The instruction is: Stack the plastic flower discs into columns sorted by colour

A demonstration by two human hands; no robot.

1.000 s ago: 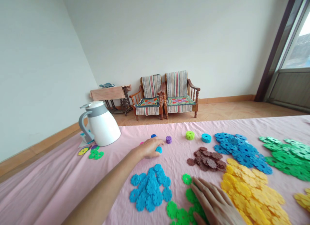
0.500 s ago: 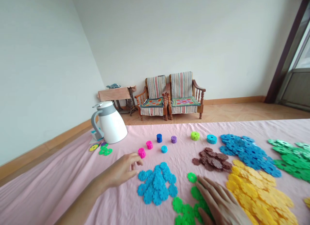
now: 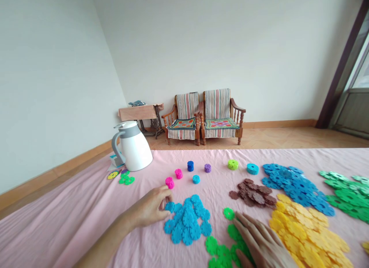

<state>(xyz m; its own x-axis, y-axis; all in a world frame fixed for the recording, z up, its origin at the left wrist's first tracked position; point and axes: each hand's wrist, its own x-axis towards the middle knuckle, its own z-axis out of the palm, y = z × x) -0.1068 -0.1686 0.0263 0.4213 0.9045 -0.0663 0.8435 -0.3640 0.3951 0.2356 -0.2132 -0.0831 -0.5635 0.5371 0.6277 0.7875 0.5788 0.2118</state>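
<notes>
My left hand (image 3: 152,207) is at the left edge of a pile of light-blue snowflake discs (image 3: 188,222). Its thumb and curled fingers close around one blue snowflake disc (image 3: 170,207) at the pile's upper left. My right hand (image 3: 261,239) lies flat, fingers stretched out, over part of a pile of green snowflake discs (image 3: 221,254), hiding some of them. A single green disc (image 3: 229,213) lies just beyond its fingertips. Two small pink stacks (image 3: 170,182) stand past my left hand, close to a light-blue stack (image 3: 196,179).
Dark-blue (image 3: 190,166), purple (image 3: 208,168), lime (image 3: 233,164) and turquoise stacks (image 3: 253,168) stand farther back. Brown (image 3: 253,193), blue (image 3: 296,185), yellow (image 3: 308,229) and green piles (image 3: 350,195) spread rightward. A white jug (image 3: 135,150) stands at the left on the pink cloth (image 3: 95,206).
My left hand has shifted slightly to the right and down onto the blue disc at the pile's edge, its fingers closing in. My right hand stays in place.
</notes>
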